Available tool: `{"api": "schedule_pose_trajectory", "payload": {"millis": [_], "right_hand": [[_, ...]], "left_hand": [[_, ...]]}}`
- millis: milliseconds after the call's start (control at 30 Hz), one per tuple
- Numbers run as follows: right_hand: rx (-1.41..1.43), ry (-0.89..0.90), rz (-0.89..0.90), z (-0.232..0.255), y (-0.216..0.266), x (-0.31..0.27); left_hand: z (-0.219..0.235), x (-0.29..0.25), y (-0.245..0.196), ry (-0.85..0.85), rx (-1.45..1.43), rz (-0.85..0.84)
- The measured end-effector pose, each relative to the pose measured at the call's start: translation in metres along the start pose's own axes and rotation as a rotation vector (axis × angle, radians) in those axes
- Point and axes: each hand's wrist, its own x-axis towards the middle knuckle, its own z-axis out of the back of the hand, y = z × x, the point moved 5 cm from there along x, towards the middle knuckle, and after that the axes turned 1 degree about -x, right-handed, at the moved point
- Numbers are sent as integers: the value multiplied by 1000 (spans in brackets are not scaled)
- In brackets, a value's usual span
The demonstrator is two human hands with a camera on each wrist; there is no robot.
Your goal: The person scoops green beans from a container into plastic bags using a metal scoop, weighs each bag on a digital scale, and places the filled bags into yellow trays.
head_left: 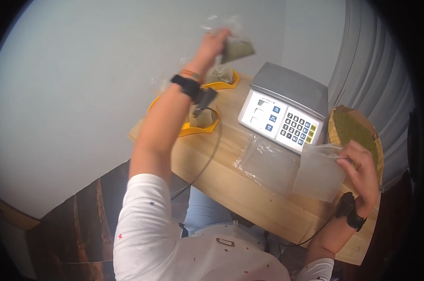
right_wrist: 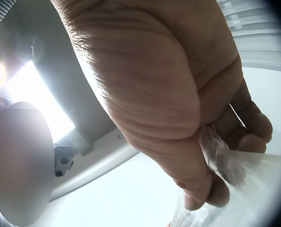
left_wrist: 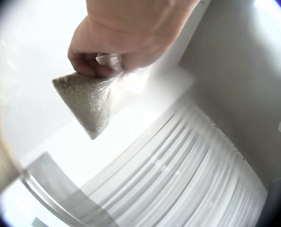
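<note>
My left hand [head_left: 213, 47] grips the gathered top of a clear plastic bag [head_left: 237, 50], held up at the far left of the scale. In the left wrist view, greenish granules [left_wrist: 87, 101] fill the bag's hanging lower corner. On the right, the thumb and fingers of my right hand [head_left: 359, 166] pinch the upper edge of a flat, clear plastic bag [head_left: 318, 175]. That bag hangs just in front of the scale, overlapping its lower edge. In the right wrist view, crumpled film [right_wrist: 225, 165] runs between thumb and fingers.
A digital scale [head_left: 287, 89] stands at the back of the wooden table [head_left: 212, 168]. Clear bags [head_left: 266, 164] lie before it. Yellow-rimmed trays [head_left: 205, 129] with filled bags stand at left. A container of green granules [head_left: 354, 129] sits at right. A cable [head_left: 216, 150] crosses the tabletop.
</note>
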Motion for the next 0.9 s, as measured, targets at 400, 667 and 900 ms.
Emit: {"api": "schedule_pose_trajectory", "payload": {"millis": [400,667,900], "right_hand": [[24,16,42,-5,0,-2],[33,49,34,-8,0,0],[35,73,51,-10,0,3]], "left_hand": [[229,-122,99,-564,145,343],[235,-181,152,-762,184,526],[237,-179,189,-779,57,457]]}}
